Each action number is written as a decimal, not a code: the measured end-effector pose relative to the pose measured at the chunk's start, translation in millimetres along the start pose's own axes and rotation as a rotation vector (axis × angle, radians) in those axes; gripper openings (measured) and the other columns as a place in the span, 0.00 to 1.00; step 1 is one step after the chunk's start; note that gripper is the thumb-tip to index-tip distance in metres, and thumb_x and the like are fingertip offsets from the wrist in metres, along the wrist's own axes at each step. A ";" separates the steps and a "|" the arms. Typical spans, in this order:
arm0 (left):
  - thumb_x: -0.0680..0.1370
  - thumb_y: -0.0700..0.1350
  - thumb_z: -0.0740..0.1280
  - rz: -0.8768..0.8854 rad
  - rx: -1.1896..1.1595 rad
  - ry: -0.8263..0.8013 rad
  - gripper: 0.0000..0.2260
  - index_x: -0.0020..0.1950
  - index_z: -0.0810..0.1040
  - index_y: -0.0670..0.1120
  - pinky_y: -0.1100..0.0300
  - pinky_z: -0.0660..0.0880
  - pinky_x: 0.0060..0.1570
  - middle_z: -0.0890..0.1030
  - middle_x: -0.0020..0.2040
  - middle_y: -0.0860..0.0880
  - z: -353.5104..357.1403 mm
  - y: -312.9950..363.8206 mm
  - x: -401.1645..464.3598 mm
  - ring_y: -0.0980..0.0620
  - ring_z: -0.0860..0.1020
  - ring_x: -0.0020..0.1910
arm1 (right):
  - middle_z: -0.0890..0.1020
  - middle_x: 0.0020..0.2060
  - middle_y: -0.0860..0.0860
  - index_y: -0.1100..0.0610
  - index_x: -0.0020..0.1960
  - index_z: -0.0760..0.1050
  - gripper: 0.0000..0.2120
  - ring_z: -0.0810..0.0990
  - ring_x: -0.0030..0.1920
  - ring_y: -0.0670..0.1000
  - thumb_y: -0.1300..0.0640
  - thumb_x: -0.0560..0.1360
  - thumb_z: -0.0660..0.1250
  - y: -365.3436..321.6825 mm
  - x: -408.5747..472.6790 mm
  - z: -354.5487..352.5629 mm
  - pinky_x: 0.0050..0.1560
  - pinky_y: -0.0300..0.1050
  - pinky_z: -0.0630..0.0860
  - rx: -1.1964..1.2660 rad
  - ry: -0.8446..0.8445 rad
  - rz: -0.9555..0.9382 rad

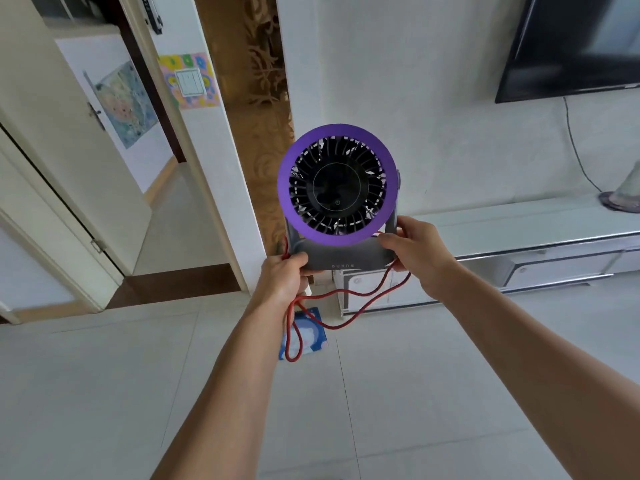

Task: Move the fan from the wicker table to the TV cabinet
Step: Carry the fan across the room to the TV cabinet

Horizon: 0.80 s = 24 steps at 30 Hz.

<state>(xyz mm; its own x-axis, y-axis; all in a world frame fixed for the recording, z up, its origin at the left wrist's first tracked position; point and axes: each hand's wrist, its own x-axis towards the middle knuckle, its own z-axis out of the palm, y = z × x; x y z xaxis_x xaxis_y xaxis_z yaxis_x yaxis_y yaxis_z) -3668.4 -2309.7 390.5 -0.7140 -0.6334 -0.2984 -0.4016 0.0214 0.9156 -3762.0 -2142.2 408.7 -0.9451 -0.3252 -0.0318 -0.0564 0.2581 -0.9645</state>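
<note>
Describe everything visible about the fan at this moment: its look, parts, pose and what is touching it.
The fan is a small desk model with a purple ring around a black vaned grille and a round centre panel bearing a power symbol. It sits in a grey U-shaped stand with faint lettering on the base. It is held upright in mid-air, grille facing the camera, with the left hand and right hand gripping the base corners. A red cord hangs looped beneath it. The white TV cabinet lies behind.
</note>
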 end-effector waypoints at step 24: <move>0.80 0.44 0.63 -0.003 -0.013 -0.068 0.05 0.48 0.76 0.44 0.63 0.68 0.29 0.82 0.38 0.46 120.2 109.8 317.9 0.55 0.71 0.27 | 0.77 0.46 0.57 0.59 0.59 0.76 0.16 0.78 0.38 0.53 0.71 0.74 0.62 29.5 374.6 -8.3 0.31 0.41 0.78 -0.008 -0.029 0.100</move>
<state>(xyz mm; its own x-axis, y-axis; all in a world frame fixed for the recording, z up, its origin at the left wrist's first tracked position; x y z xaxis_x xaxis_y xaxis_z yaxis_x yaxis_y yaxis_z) -4008.4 -2415.8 363.8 -0.7505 -0.5791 -0.3184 -0.3968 0.0096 0.9178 -4120.3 -2248.9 370.6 -0.9363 -0.3241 -0.1351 0.0347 0.2975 -0.9541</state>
